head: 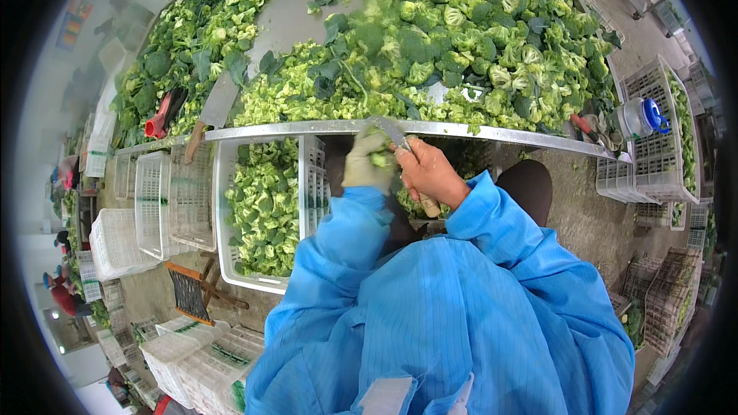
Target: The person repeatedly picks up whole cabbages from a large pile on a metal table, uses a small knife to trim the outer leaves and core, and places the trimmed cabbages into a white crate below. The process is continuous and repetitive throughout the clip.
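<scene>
My left hand [367, 164], in a pale work glove, grips a piece of broccoli [380, 157] just in front of the table's metal edge. My bare right hand [429, 168] is closed around the wooden handle [429, 206] of a knife. Its curved blade [390, 130] lies across the top of the broccoli, close to the gloved fingers. Beyond both hands, cut broccoli florets [300, 95] and larger heads [461, 29] are heaped on the metal table [294, 17]. A white plastic crate [259, 283] filled with florets stands to the left of my knees.
A cleaver [218, 102] rests at the table edge, its handle overhanging, beside a red-handled tool [164, 115]. At right are a clear jug with a blue lid [637, 118] and stacked crates [654, 167]. A folding stool [193, 294] stands on the floor at left. People work farther off.
</scene>
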Motion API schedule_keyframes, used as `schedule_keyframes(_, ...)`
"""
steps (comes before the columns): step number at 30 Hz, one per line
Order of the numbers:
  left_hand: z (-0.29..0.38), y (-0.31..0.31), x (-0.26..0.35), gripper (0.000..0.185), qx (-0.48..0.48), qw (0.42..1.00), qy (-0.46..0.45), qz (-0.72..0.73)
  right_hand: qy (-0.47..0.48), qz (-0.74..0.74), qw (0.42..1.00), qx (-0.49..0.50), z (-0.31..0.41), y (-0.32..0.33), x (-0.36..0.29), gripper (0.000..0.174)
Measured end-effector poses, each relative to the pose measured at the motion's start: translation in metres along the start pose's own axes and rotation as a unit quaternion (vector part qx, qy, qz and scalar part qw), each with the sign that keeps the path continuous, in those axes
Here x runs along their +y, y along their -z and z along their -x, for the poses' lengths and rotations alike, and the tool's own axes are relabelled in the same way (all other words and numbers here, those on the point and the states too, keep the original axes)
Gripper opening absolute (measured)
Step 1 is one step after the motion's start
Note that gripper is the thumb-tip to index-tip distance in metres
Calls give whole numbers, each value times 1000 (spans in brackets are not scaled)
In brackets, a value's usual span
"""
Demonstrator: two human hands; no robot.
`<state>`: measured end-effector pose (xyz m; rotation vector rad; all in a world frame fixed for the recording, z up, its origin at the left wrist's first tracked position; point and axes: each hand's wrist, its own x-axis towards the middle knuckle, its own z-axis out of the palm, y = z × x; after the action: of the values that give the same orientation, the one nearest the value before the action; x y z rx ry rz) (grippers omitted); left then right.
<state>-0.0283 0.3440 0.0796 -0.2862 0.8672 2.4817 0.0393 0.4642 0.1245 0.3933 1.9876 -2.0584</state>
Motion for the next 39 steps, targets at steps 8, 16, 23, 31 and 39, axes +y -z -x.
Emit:
schedule_keyframes(8, 43, 157, 125, 55, 292, 866, -242, -325, 293, 450, 791, 293, -86, 65, 13, 26)
schedule_keyframes(16, 97, 212, 139, 81, 504, 531, -119, -670, 38, 594, 795, 120, -181, 103, 15, 43)
schedule_keyframes(23, 51, 97, 32, 36, 87, 618, -356, -695, 102, 440, 878, 158, -191, 102, 31, 52)
schedule_keyframes(31, 14, -4, 19, 84, -22, 988, -23, -150, 166, 63, 978, 105, -82, 45, -30, 33)
schedule_keyframes(39, 18, -26, 14, 70, -66, 997, -20, -25, 151, 54, 985, 63, -22, -8, -13, 27)
